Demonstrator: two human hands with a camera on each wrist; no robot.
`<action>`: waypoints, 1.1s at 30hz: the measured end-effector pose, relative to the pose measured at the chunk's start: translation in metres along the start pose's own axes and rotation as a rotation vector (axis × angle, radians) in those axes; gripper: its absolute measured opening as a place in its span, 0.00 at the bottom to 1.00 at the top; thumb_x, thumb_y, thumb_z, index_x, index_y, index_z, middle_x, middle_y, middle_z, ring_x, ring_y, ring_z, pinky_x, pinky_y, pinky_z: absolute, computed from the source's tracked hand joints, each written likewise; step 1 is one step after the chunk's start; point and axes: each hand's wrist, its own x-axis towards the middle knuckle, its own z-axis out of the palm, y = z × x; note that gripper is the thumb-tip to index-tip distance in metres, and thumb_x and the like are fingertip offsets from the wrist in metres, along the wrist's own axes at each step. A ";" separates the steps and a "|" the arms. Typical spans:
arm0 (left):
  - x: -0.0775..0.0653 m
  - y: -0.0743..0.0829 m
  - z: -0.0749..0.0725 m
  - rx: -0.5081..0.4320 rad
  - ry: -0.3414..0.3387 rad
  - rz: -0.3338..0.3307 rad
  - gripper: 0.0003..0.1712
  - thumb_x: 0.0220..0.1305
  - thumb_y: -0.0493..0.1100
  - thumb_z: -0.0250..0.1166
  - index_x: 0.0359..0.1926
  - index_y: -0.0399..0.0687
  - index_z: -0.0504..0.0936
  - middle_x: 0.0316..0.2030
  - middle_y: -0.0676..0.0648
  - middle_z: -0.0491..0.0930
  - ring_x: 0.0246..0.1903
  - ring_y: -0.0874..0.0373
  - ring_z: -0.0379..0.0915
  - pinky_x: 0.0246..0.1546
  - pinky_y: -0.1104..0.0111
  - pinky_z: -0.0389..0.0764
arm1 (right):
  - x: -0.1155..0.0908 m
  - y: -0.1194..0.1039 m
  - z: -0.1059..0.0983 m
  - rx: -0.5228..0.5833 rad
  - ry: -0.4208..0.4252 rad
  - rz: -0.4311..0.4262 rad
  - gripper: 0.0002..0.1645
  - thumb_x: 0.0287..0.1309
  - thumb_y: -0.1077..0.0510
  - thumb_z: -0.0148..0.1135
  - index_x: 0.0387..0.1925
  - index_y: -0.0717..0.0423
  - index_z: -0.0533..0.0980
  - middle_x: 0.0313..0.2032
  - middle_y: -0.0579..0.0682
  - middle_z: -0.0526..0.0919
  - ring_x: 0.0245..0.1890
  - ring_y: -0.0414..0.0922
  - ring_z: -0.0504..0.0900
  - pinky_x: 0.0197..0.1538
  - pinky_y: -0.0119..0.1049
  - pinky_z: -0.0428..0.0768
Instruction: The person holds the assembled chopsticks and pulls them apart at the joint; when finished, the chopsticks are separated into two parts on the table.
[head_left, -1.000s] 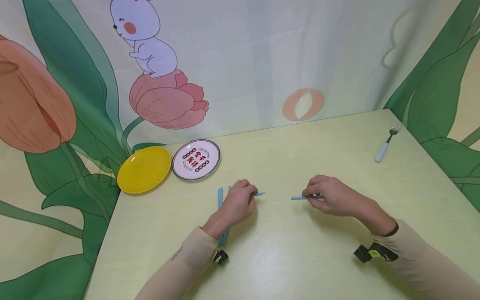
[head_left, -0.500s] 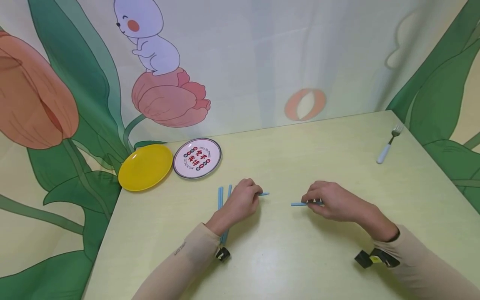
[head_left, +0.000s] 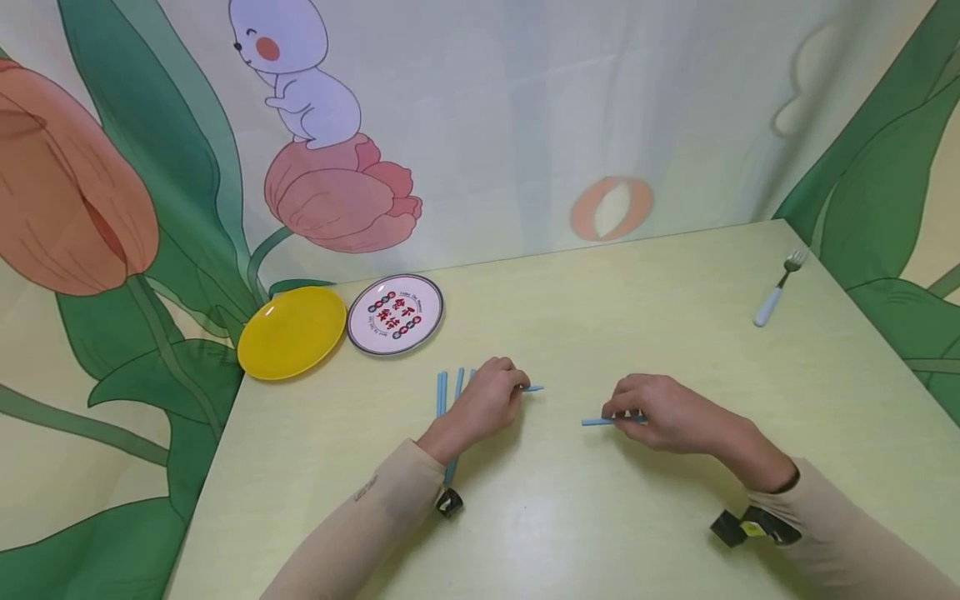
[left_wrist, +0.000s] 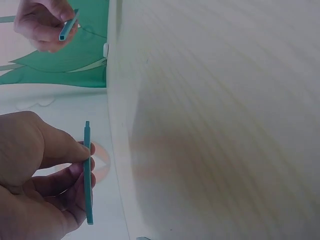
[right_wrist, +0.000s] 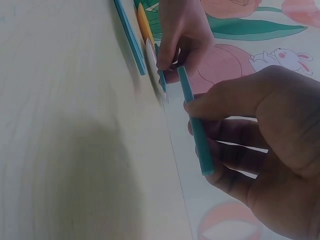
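Between thumb and fingertips my left hand pinches a short blue stick, like half a chopstick, with a narrower stub at its end. Opposite it, my right hand pinches another short blue stick with a plain, squared end. In the head view the two pieces point roughly toward each other across a gap, the right one a little nearer me. Both are off the table. Several longer blue sticks, like chopsticks, lie beneath and left of my left forearm, which partly hides them.
At the table's back left, a yellow plate sits beside a white plate with red lettering. A fork with a pale handle lies at the back right. A printed curtain hangs behind the table.
My right hand has come nearer to me with its stick piece. The left hand has shifted slightly right. Both grips stay the same.
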 end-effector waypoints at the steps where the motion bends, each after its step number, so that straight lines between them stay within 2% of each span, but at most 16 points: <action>1: 0.000 0.000 0.001 -0.002 -0.001 0.003 0.08 0.60 0.30 0.62 0.38 0.39 0.86 0.32 0.45 0.81 0.35 0.54 0.74 0.40 0.66 0.75 | 0.000 0.000 0.001 0.003 0.000 -0.001 0.09 0.52 0.66 0.67 0.35 0.52 0.85 0.33 0.38 0.80 0.30 0.34 0.75 0.33 0.28 0.76; 14: 0.005 -0.002 0.004 0.008 -0.048 -0.016 0.08 0.61 0.31 0.62 0.39 0.40 0.86 0.34 0.45 0.83 0.37 0.52 0.77 0.42 0.65 0.77 | -0.003 -0.004 0.008 0.023 -0.027 -0.015 0.09 0.51 0.66 0.67 0.34 0.52 0.85 0.33 0.40 0.82 0.31 0.34 0.77 0.35 0.28 0.78; 24: 0.005 -0.003 0.007 -0.003 -0.056 -0.012 0.08 0.61 0.31 0.62 0.37 0.40 0.87 0.33 0.45 0.83 0.36 0.52 0.78 0.42 0.64 0.78 | -0.005 -0.003 0.015 0.046 -0.052 -0.044 0.09 0.51 0.67 0.67 0.34 0.52 0.84 0.32 0.41 0.82 0.30 0.34 0.76 0.35 0.27 0.77; 33: 0.006 -0.004 0.008 0.021 -0.097 -0.017 0.08 0.60 0.31 0.62 0.36 0.42 0.88 0.31 0.47 0.83 0.35 0.54 0.79 0.41 0.65 0.78 | -0.005 -0.003 0.018 0.016 -0.061 -0.053 0.08 0.51 0.66 0.67 0.32 0.50 0.84 0.29 0.35 0.79 0.28 0.33 0.75 0.33 0.26 0.76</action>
